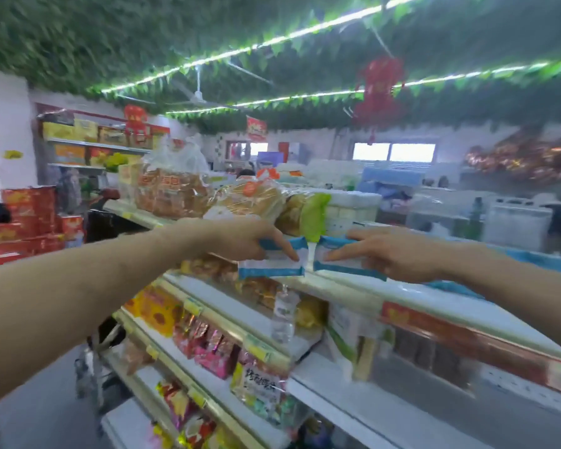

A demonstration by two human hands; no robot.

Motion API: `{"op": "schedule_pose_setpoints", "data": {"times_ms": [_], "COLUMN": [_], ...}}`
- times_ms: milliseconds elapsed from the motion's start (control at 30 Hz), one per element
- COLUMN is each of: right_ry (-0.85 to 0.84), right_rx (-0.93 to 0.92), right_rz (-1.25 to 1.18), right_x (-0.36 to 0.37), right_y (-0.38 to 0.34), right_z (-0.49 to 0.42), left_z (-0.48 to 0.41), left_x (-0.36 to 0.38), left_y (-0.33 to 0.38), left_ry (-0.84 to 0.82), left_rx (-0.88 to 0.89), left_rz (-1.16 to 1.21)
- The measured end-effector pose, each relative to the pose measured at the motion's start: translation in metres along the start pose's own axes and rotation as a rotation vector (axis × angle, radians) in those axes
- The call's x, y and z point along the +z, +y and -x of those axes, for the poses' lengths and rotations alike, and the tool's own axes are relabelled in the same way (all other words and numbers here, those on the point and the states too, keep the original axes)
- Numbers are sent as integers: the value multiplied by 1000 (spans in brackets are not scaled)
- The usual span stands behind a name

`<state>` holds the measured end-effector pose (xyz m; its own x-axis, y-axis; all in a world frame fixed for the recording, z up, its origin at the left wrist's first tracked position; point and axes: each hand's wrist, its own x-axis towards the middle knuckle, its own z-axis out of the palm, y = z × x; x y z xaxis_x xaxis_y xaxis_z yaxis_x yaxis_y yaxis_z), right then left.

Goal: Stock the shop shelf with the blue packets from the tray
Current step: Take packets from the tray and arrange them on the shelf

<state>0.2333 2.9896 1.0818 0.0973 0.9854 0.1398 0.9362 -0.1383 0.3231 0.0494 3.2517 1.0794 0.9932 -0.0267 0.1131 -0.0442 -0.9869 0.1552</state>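
Gripping left flat blue-and-white plastic packet (272,269) in left hand (237,238), fingers curled over top. Pinching right matching blue-and-white packet (340,269) in right hand (395,254), index finger laid along it. Both packets side by side, not touching, just above the white metal shelf (418,298). Beyond: clear-bagged bread loaves (172,192) on the top tier.

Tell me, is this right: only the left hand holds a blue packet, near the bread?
No. In the head view the right hand holds a second blue packet; the left hand holds its blue packet near the bread.
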Motion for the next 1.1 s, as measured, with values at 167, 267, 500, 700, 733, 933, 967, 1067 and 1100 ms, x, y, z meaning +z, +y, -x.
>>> {"op": "schedule_pose_setpoints", "data": {"times_ms": [167,267,500,700,733,933,967,1067,1100], "right_ry": [-37,-65,-294,-299,-277,-149,-149,-134,-118], "right_rx": [286,430,618,625,609,452,452,465,483], "right_rz": [-55,-80,-60,-75,-59,236,245,251,260], "right_x": [-22,-22,7,68,75,99,100,99,98], "right_y": [103,149,224,275,281,309,311,317,317], "right_z": [133,208,309,312,309,297,298,305,311], "left_z": [-137,-203,-293,-321,-324,-357,-363,-383,-390], "left_x": [-4,4,19,20,20,18,20,27,31], "left_y": [111,166,259,273,273,275,279,300,310], "left_ry": [-8,-37,-28,-46,-42,-28,-25,-30,-43], "left_rx": [263,374,499,446,436,415,420,457,479], "left_rz": [-20,-36,-30,-86,-91,-65,-77,-75,-57]}}
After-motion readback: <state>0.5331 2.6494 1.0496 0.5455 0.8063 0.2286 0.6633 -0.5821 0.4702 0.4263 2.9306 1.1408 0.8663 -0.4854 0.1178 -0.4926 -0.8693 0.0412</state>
